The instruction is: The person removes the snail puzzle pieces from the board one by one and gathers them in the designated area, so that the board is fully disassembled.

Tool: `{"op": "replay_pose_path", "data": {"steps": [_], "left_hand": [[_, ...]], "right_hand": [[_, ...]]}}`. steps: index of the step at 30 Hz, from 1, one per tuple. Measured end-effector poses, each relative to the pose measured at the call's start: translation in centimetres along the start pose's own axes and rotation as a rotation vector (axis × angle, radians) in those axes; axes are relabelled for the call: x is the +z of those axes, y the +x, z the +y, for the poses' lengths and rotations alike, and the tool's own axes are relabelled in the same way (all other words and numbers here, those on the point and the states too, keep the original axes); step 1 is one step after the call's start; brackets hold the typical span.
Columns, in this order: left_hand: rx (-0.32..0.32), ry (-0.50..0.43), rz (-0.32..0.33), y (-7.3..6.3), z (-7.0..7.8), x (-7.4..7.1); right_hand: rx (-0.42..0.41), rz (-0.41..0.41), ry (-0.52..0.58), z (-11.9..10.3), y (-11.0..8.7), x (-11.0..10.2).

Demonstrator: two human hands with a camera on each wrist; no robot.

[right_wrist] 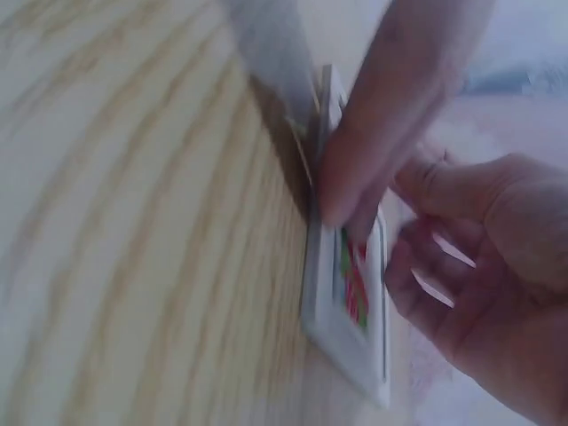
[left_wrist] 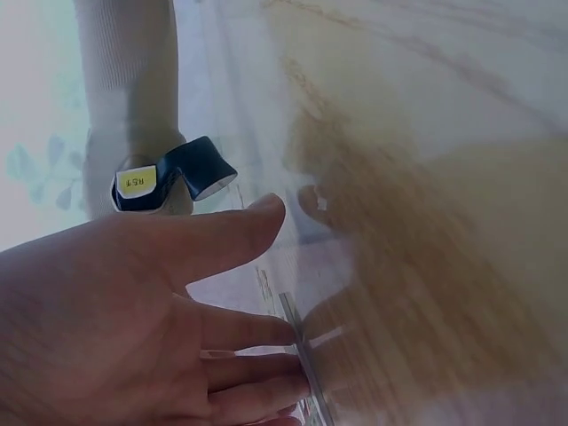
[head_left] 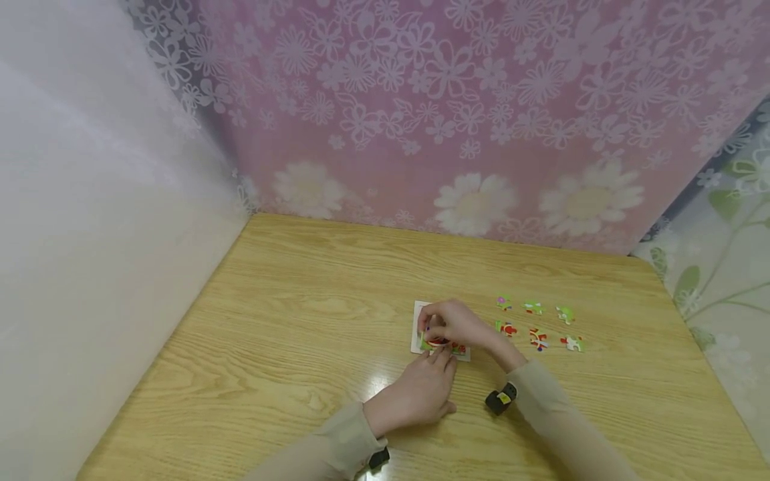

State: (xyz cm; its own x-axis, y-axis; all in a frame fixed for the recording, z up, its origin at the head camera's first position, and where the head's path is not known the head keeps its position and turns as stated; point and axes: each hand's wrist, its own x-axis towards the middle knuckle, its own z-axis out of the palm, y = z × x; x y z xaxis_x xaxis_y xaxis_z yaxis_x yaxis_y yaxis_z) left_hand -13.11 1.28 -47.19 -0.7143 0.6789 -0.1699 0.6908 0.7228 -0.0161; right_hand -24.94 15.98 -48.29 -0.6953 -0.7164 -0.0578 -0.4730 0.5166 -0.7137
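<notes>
A small white-framed jigsaw puzzle board (head_left: pixel 415 343) lies on the table under both hands. Red and green picture parts show inside its frame (right_wrist: pixel 342 333) in the right wrist view. My left hand (head_left: pixel 421 391) rests its fairly straight fingers on the board's near edge; the left wrist view shows these fingers (left_wrist: pixel 248 328) touching the rim. Over the board, my right hand (head_left: pixel 458 324) has its thumb and fingers curled together and seems to pinch a puzzle piece (head_left: pixel 431 329), mostly hidden by the fingers. The right wrist view shows this hand (right_wrist: pixel 497 257) above the board.
Loose puzzle pieces lie in two rows right of the board, among them a green one (head_left: pixel 565 314) and a red one (head_left: pixel 538 339). The wooden table (head_left: pixel 289 287) meets a pink flowered curtain (head_left: pixel 385 133) at the back and a white wall (head_left: pixel 108 220) at left.
</notes>
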Motion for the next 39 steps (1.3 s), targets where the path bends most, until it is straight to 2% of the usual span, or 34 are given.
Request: {"op": "replay_pose_path", "data": {"steps": [4,12,18,26,32,39], "left_hand": [[0.001,0.003,0.016,0.0,0.0,0.3],[-0.005,-0.008,0.024,0.0,0.2,0.5],[-0.005,-0.004,0.020,0.0,0.4,0.5],[-0.015,-0.007,0.001,0.1,0.5,0.4],[-0.012,0.011,-0.006,0.3,0.6,0.3],[-0.009,0.034,-0.012,0.4,0.5,0.5]], "right_hand": [[-0.021,-0.069,0.128,1.2,-0.4,-0.3],[-0.049,-0.150,0.244,2.5,-1.4,-1.1],[-0.117,-0.118,0.162,2.9,-1.6,-0.8],[-0.035,-0.098,0.099,2.3,-1.0,-0.5],[-0.034,-0.118,0.036,1.4,-0.5,-0.4],[-0.008,-0.126,0.046,1.4,-0.3,-0.1]]}}
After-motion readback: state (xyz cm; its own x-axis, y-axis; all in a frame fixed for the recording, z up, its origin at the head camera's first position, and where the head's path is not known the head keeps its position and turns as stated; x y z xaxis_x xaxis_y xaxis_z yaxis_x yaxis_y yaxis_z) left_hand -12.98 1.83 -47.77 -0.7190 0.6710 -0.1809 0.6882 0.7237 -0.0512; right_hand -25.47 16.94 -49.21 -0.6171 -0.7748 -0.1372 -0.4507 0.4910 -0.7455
